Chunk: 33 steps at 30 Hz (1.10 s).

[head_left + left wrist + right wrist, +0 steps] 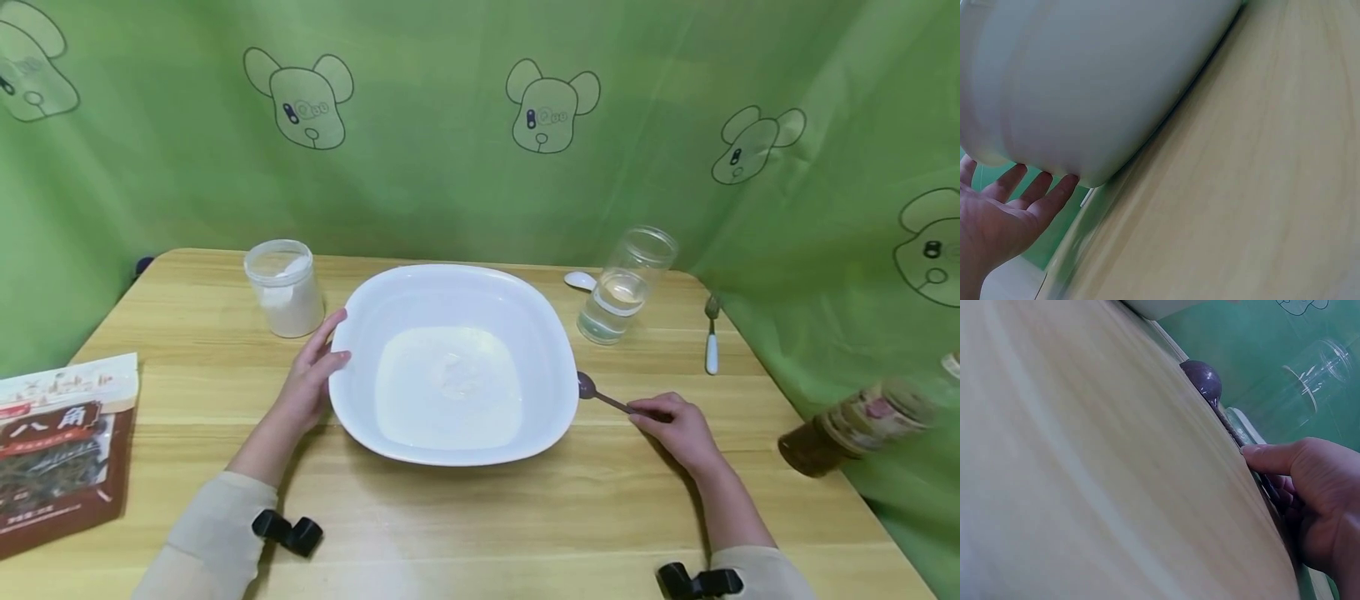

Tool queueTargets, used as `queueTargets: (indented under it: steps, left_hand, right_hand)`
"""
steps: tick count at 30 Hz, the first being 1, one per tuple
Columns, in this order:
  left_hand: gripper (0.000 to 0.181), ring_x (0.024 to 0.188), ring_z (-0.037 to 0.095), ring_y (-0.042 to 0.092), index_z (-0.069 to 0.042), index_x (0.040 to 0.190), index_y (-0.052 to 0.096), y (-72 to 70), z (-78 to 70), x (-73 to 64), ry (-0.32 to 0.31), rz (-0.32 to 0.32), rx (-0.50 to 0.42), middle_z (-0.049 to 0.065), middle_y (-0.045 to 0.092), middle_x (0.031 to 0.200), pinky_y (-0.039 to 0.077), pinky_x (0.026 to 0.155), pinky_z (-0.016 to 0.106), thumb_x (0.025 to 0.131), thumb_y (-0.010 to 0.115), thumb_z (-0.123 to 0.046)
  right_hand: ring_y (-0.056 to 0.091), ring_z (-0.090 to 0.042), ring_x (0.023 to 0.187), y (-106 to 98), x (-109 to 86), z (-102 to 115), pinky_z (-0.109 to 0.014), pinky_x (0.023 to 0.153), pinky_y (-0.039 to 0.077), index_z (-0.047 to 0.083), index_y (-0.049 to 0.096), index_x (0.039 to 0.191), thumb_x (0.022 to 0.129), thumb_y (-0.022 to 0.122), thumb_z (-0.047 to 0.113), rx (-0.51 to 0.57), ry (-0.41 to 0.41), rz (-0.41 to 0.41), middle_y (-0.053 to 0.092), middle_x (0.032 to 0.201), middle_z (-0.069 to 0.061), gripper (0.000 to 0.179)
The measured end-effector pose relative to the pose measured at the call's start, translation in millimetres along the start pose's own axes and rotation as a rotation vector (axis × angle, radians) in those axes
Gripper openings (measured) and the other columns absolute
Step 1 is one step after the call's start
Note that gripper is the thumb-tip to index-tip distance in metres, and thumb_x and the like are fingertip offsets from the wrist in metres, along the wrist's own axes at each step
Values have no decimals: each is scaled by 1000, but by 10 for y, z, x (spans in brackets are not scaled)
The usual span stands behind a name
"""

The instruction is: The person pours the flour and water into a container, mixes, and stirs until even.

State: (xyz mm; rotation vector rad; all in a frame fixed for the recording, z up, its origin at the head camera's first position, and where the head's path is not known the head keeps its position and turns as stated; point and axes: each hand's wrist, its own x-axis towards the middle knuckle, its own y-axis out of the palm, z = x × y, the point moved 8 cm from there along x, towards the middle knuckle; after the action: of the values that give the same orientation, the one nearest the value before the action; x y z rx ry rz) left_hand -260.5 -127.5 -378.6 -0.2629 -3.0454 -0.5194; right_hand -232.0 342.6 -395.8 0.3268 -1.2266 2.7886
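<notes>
A large white basin (540, 333) stands at the middle of the table. My left hand (311, 375) grips its left side, the thumb and a finger at the rim; in the left wrist view, the fingertips (1069, 180) meet the basin's outer wall (1097, 75). To the right, my right hand (678, 429) pinches a dark brown spoon (611, 402) by the handle. The spoon's rounded bowl (1202, 380) points toward the basin and lies close over the tabletop, its tip right at the basin's edge in the head view. A faint mark (459, 375) shows on the basin floor.
Behind the left hand stands a clear jar (288, 292) of white powder. A glass of water (618, 296) and a white spoon (580, 281) are at the back right. Farther right are a fork (712, 342) and a dark bottle (847, 429). A spice bag (60, 454) lies left.
</notes>
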Motion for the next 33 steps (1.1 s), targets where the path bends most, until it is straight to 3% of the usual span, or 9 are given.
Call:
queueTargets:
  steps: [18,33]
  left_hand:
    - [59,102,23,46,-17,136,25,6,7,5,10,6,-3,15,27,132,49,74,30,82,41,-3]
    - [58,100,22,48,-17,136,26,11,-5,-3,10,1,-21,15,29,130,49,74,29,82,41,-3]
  right_hand:
    - [43,-16,68,26,22,56,-20,56,38,-3,62,81,74,62,0,-66,-18,3,50,77,-9,7]
    - [42,-19,67,47,50,69,-24,56,36,-2,58,79,76,60,1,-109,4,42,48,74,-8,4]
